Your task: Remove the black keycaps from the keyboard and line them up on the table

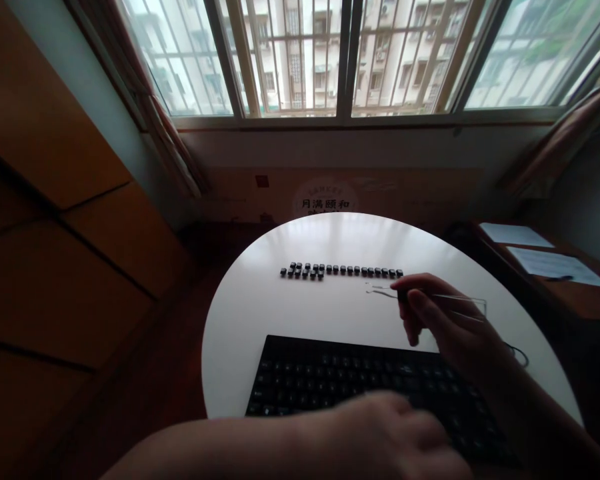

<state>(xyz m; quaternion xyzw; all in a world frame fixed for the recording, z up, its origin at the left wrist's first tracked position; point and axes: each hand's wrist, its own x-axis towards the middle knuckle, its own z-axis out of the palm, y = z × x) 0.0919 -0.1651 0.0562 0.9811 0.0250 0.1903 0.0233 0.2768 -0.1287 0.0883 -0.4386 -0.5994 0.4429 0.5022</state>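
A black keyboard (325, 380) lies across the near half of the round white table (240, 313). My right hand (443, 313) is raised over its far edge, closed around a wire keycap puller (463, 298) whose thin prongs point left. Beyond the prongs, small black keycaps (364, 271) stand in a long row, doubled up at the left end. In the foreground my left hand (380, 427) reaches across the keyboard's near side. It is blurred, and its fingertips are hidden, so whether it touches the keys cannot be made out.
A cable (520, 355) loops out by my right wrist. To the right, papers (555, 260) and a dark pen lie on a brown desk (590, 297). Wooden cabinets (80, 280) stand at left. A barred window (300, 60) with curtains is ahead, above a printed box (405, 193).
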